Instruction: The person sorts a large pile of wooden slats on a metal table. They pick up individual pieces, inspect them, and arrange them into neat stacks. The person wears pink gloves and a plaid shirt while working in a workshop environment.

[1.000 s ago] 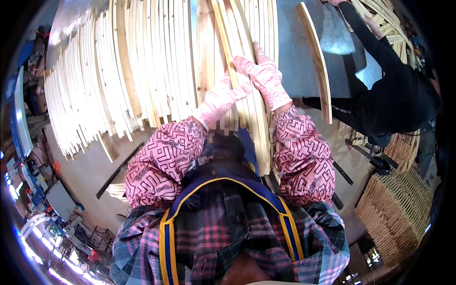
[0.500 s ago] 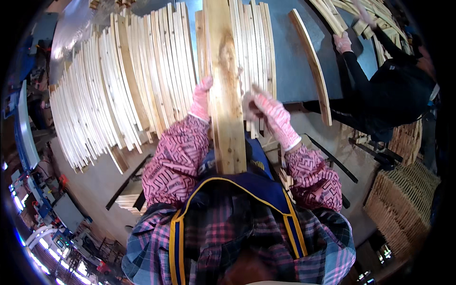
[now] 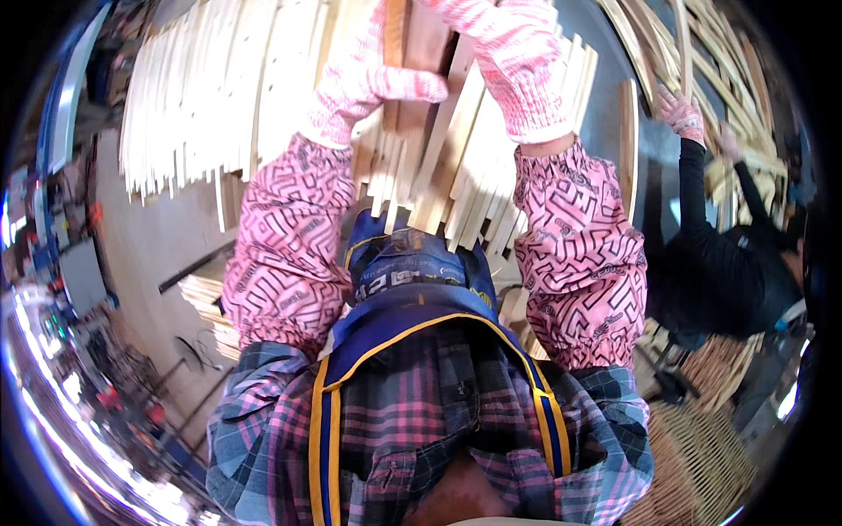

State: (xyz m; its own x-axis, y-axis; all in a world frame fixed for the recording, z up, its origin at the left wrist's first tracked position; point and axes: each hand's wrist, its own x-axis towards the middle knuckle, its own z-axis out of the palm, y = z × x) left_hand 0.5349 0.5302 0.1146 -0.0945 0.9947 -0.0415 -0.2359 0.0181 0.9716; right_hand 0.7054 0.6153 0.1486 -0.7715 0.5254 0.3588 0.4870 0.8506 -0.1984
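My left hand (image 3: 355, 92), in a pink-and-white knit glove, reaches over the upright row of wooden boards (image 3: 263, 79). Its thumb stretches right across a brown wooden strip (image 3: 395, 48), and its fingers point away from me, apart from the thumb. My right hand (image 3: 517, 66), gloved alike, is farther right above the pale boards (image 3: 478, 188). One of its digits stretches leftward at the top edge; the other fingertips are cut off by the picture. Between the hands several boards lean at a slant, their near ends close to my blue apron (image 3: 408, 263).
At the right a co-worker in dark clothes has a gloved hand (image 3: 682, 114) on strips beside a pile of wood (image 3: 737, 96). A single board (image 3: 628, 145) lies right of my row. Stacked wood (image 3: 693, 465) stands at the lower right, more strips (image 3: 210, 307) at the left.
The wide board that was upright before me no longer stands between my hands. Both hands have moved farther away over the row, and the view has shifted. Some boards now lean at a slant.
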